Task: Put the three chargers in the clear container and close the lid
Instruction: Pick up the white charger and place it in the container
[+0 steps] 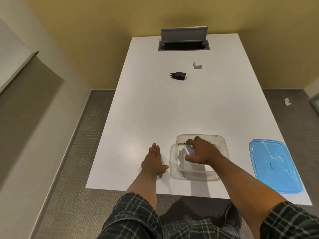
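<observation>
- The right hand (202, 150), fingers curled round a white charger (188, 150), is inside the clear container (222, 144).
- The left hand (153, 161) lies flat and empty beside it.
- Best lowered to the floor before letting go.
- Black charger (179, 76) and second white charger (197, 64) wait far off; blue lid (274, 166) lies right.

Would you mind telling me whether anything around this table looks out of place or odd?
Only a small crumpled white scrap lying on the grey carpet right of the white table looks stray. The grey hatch at the far end stands open.
</observation>
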